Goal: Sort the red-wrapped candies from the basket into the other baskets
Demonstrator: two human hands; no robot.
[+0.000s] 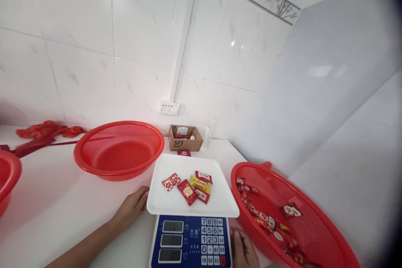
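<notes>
A digital weighing scale [191,240] with a blue keypad and three small displays stands before me. On its white tray [163,163] lie several small wrapped snacks: a red packet [187,192], a flower-patterned packet [171,182], a yellow packet [200,184] and red-and-white ones [204,177]. My left hand [136,201] is at the tray's left edge, fingers curled and their tips partly hidden by it. At the scale's lower right side, my right hand [243,249] has its fingers bent against the body. Both hands appear to hold the scale by its sides.
A red basket [314,201] with many wrapped snacks stands close on the right. Another red basket [119,155] is behind left, and part of a third [9,171] shows at the left edge. A cardboard box [186,144], a clear bottle [207,136] and red bags [47,130] are near the wall.
</notes>
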